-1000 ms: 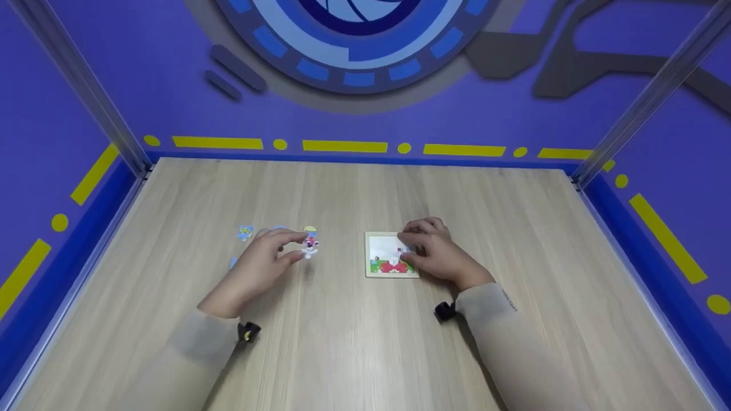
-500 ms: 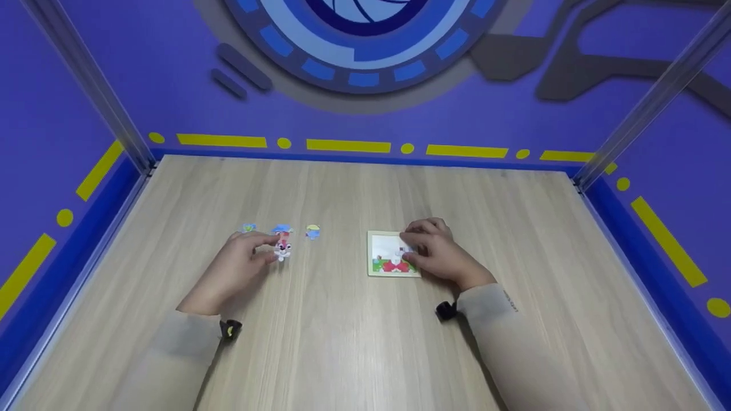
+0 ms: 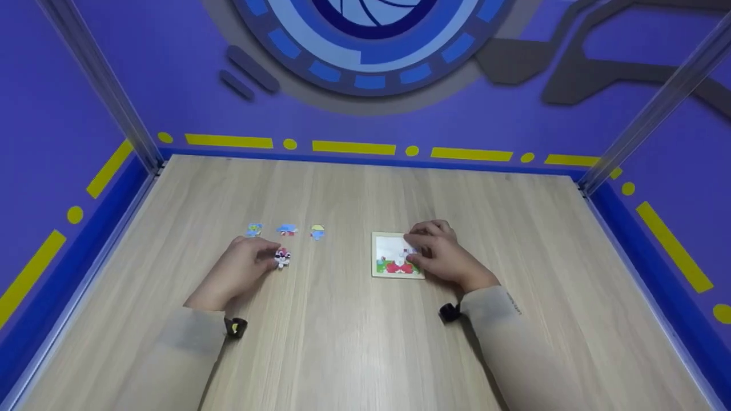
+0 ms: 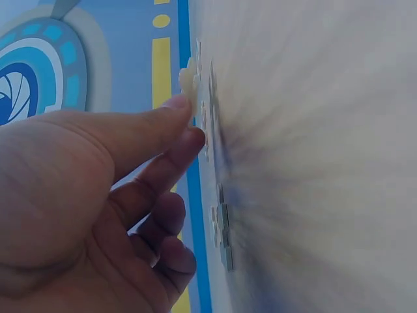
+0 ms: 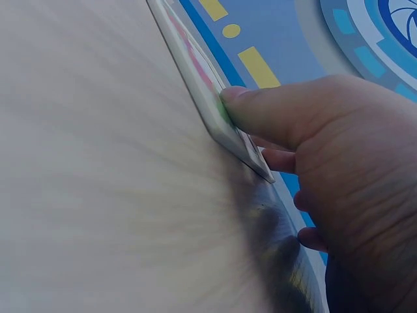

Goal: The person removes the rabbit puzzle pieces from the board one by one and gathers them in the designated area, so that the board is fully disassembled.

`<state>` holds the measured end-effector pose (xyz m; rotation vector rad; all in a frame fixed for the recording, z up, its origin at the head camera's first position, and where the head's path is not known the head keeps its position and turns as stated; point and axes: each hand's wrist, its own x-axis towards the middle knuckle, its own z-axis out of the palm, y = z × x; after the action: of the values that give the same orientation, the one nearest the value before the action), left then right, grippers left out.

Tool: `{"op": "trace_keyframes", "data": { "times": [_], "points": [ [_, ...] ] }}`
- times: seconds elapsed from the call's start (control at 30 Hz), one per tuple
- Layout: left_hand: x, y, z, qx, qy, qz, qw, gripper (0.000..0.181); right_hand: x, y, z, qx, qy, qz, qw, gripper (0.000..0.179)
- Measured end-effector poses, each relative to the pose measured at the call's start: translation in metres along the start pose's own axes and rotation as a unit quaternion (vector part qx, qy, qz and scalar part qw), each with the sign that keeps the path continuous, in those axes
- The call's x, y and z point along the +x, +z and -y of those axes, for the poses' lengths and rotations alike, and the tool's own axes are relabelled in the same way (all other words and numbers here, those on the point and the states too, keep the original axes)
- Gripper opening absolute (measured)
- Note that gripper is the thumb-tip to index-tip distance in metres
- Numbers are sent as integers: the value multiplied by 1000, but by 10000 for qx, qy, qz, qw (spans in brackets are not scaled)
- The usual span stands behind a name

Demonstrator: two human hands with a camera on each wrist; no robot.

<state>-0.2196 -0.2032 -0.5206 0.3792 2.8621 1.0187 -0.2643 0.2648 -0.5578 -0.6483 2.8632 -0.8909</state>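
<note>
In the head view, my left hand (image 3: pixel 243 268) pinches a puzzle piece (image 3: pixel 282 258) with a printed animal face between thumb and fingertips. The left wrist view shows that puzzle piece (image 4: pixel 187 77) edge-on, slightly off the tabletop. To the right lies a square puzzle tray (image 3: pixel 374 257) with a pale rim; its lower part shows green and a red bow, and its upper left is white. My right hand (image 3: pixel 448 257) holds the tray at its right side, covering that part. In the right wrist view, the thumb (image 5: pixel 244 104) presses on the tray's face.
Three loose puzzle pieces lie in a row beyond my left hand: a blue and green piece (image 3: pixel 254 229), a blue and red piece (image 3: pixel 287 229) and a blue and yellow piece (image 3: pixel 317 231). Blue-purple panels (image 3: pixel 354 125) border the wooden table (image 3: pixel 342 342) at the back and sides.
My left hand has carried the face piece leftward, then slightly nearer me, uncovering the row of loose pieces. My right hand stays on the tray. The head view has shifted slightly.
</note>
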Motion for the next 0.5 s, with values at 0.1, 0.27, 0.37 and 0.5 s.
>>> {"op": "trace_keyframes", "data": {
  "times": [0.1,0.27,0.37,0.5],
  "points": [
    [1,3,2,63,22,21,10000,35,-1,0,1,-24,13,11,10000,50],
    [3,6,3,174,127,0,9998,36,-1,-1,0,-34,-10,17,10000,51],
    [3,7,3,235,191,-45,9995,35,0,-1,0,-14,-27,26,10000,51],
    [3,6,3,304,215,-60,9993,35,0,-1,-1,11,-82,33,10000,51]
  ]
}}
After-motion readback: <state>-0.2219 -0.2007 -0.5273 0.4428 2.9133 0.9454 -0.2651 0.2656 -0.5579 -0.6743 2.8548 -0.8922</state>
